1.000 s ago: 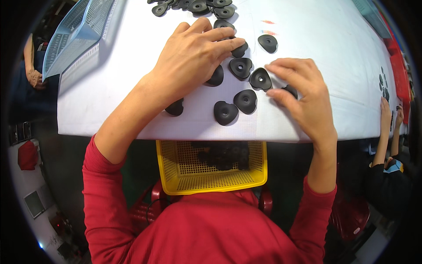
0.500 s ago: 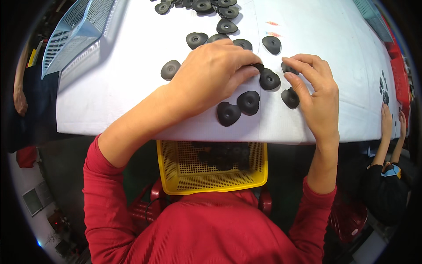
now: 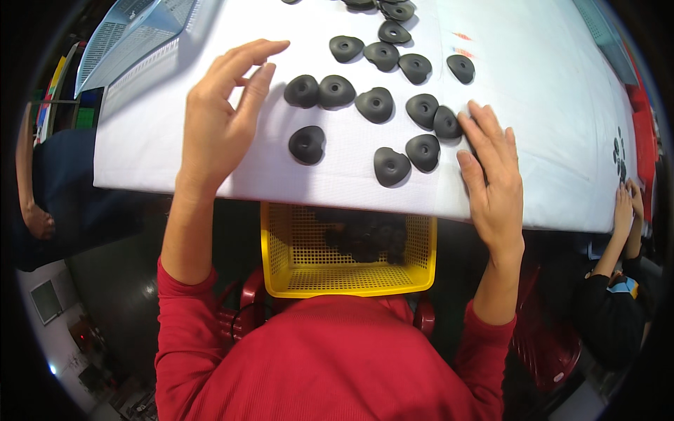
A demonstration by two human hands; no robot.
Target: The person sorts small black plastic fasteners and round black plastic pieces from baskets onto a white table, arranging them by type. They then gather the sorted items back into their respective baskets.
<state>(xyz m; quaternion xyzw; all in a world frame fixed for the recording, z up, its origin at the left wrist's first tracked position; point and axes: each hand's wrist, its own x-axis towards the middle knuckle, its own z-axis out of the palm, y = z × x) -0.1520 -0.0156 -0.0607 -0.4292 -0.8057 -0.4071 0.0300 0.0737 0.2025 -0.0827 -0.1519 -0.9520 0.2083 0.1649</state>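
Note:
Several black rounded-triangular pieces, smooth like rubber and dimpled in the middle, lie spread on the white table (image 3: 554, 154). My left hand (image 3: 226, 116) is raised at their left with nothing in it, thumb and fingers apart. It is nearest to a black piece (image 3: 301, 91) that has another right beside it. At the other side my right hand (image 3: 495, 172) is open, its fingers stretched out. Its fingertips are at the edge of a black piece (image 3: 447, 123), touching or nearly so. Closer to the table's front edge lies a pair of black pieces (image 3: 392, 167).
Below the table's front edge, a yellow perforated basket (image 3: 351, 289) holds dark pieces. A light-blue basket (image 3: 133, 45) stands at the far left, a red container (image 3: 642, 126) at the right rim. Another person's hands (image 3: 623, 207) work at the right; a person's hand (image 3: 38, 221) hangs at left.
My left hand has swung left, off the pieces, and its fingers have come apart. Several pieces now lie in different places. My right hand's fingers have straightened. The whole view has shifted a little.

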